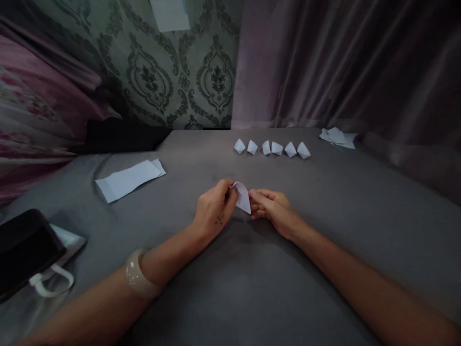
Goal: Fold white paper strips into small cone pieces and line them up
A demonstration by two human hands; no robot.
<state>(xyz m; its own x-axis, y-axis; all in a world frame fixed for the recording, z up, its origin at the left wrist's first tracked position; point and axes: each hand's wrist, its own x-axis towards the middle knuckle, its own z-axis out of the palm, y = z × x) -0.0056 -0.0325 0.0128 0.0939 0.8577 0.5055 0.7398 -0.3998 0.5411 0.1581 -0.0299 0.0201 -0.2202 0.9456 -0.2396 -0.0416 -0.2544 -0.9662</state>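
Note:
A small piece of white paper (pixel 243 198), bent into a curve and narrowing to a corner at the lower right, is held above the grey cloth. My left hand (pixel 216 206) is closed on its upper left edge, thumb and fingers pinching it. At the paper's right edge is my right hand (pixel 271 207), its thumb and curled fingers closed on that side; the exact contact is partly hidden. Beyond the hands stands a row of several folded white paper shapes (pixel 276 148), faceted and pointed.
White paper strips (pixel 129 180) lie at the left, and paper scraps (pixel 337 137) at the far right. A dark phone (pixel 29 252) with a white cable (pixel 54 283) is at the near left. Black cloth (pixel 122 136) lies at the back left, before the patterned wall (pixel 183 72) and curtains (pixel 288 62).

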